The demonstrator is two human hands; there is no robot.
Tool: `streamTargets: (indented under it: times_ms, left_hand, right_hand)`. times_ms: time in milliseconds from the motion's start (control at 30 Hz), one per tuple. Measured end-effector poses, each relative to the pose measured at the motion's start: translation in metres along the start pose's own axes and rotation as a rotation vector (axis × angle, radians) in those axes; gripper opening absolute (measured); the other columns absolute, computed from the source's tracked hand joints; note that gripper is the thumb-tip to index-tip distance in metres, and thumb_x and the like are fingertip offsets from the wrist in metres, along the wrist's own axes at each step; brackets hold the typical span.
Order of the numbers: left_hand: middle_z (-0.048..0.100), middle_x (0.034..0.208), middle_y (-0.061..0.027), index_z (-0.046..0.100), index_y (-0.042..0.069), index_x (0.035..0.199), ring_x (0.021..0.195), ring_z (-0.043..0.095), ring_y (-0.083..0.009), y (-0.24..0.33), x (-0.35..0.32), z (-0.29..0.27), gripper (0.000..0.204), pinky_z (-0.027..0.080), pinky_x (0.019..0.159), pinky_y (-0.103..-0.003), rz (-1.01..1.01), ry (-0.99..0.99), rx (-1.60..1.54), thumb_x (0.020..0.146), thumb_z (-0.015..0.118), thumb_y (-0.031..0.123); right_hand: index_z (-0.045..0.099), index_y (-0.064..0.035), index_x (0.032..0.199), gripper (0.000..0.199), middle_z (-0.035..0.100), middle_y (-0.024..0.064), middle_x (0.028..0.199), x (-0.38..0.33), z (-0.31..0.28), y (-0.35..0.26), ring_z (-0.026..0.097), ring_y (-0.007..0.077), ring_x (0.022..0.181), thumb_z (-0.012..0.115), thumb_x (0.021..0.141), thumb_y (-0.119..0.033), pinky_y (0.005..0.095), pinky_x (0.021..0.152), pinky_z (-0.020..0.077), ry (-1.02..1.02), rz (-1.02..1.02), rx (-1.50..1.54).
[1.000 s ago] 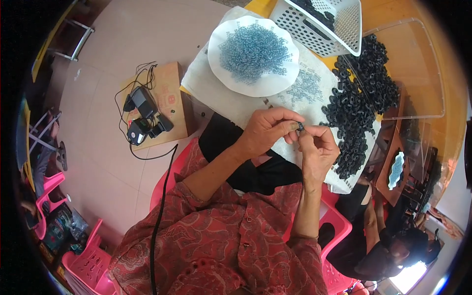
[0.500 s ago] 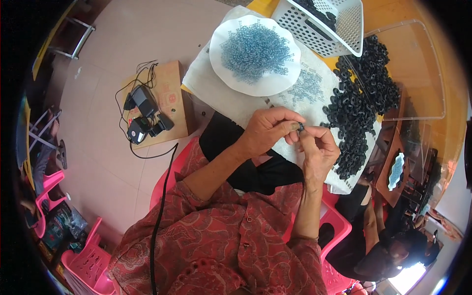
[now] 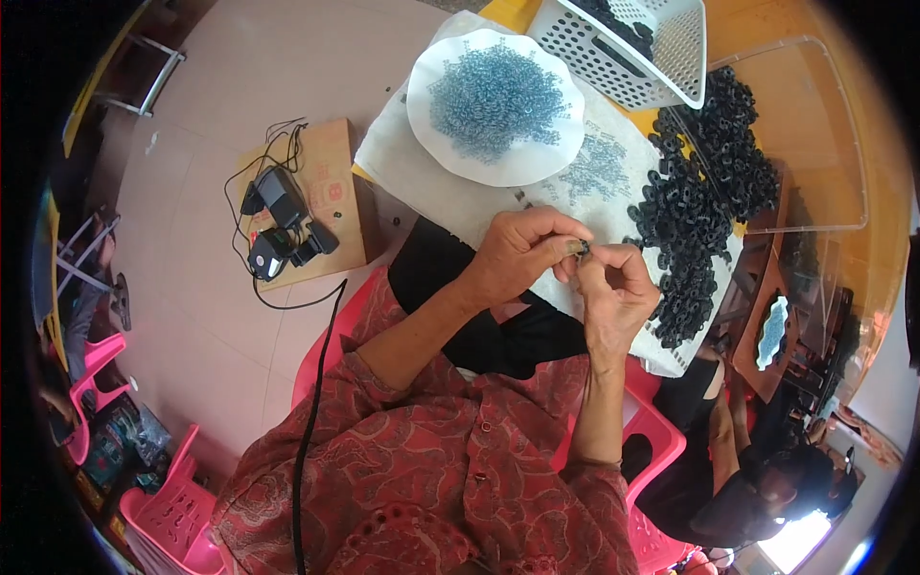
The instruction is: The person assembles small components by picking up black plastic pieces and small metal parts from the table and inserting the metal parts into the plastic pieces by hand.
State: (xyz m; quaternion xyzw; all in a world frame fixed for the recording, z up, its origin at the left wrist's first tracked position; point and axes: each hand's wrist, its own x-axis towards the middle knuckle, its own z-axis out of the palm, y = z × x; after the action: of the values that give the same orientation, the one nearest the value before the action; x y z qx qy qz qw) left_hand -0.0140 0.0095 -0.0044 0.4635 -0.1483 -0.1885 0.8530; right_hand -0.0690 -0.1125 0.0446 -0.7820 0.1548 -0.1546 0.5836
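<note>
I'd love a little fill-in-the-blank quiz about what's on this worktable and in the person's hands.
1. The white plate holds a heap of small ____ beads.
2. The pile of rings to the right of the hands is ____ in colour.
3. The left hand and right hand pinch one small dark part ____ them.
4. The white basket lies at the ____ edge of the picture.

Missing words: blue; black; between; top

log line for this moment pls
left hand: pinching small dark ring | right hand: fingertips on ring | nearby: black rings pile, white plate
</note>
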Motion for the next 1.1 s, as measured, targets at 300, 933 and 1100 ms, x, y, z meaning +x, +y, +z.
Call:
streamTargets:
  times_ms: [300, 933, 1100]
  left_hand:
    - [0.061, 0.071, -0.0046, 0.064, -0.003, 0.103, 0.063, 0.058, -0.0091, 0.007, 0.000, -0.004, 0.016, 0.048, 0.058, -0.023, -0.063, -0.033, -0.058, 0.090, 0.056, -0.001]
    - [0.062, 0.068, -0.0049, 0.065, -0.003, 0.101, 0.061, 0.059, -0.0095, 0.012, 0.001, -0.007, 0.015, 0.049, 0.056, -0.022, -0.122, -0.091, -0.083, 0.091, 0.055, 0.001]
    - [0.062, 0.067, -0.0049, 0.066, -0.003, 0.101, 0.060, 0.059, -0.0097, 0.013, 0.002, -0.009, 0.015, 0.048, 0.055, -0.022, -0.147, -0.080, -0.078, 0.091, 0.055, 0.001]
  right_hand:
    - [0.066, 0.0035, 0.097, 0.012, 0.066, 0.0086, 0.080, 0.012, -0.027, -0.004, 0.062, 0.0129, 0.066, 0.063, 0.085, 0.002, 0.0248, 0.063, 0.0536, -0.261, 0.201, 0.208]
    - [0.063, 0.0036, 0.089, 0.009, 0.065, 0.0108, 0.078, 0.016, -0.027, 0.011, 0.062, 0.0138, 0.061, 0.067, 0.083, 0.000, 0.0260, 0.055, 0.0551, -0.322, 0.219, 0.392]
    - [0.062, 0.0036, 0.089, 0.008, 0.065, 0.0104, 0.078, 0.013, -0.022, 0.006, 0.062, 0.0134, 0.061, 0.067, 0.084, -0.001, 0.0259, 0.055, 0.0549, -0.289, 0.183, 0.379]
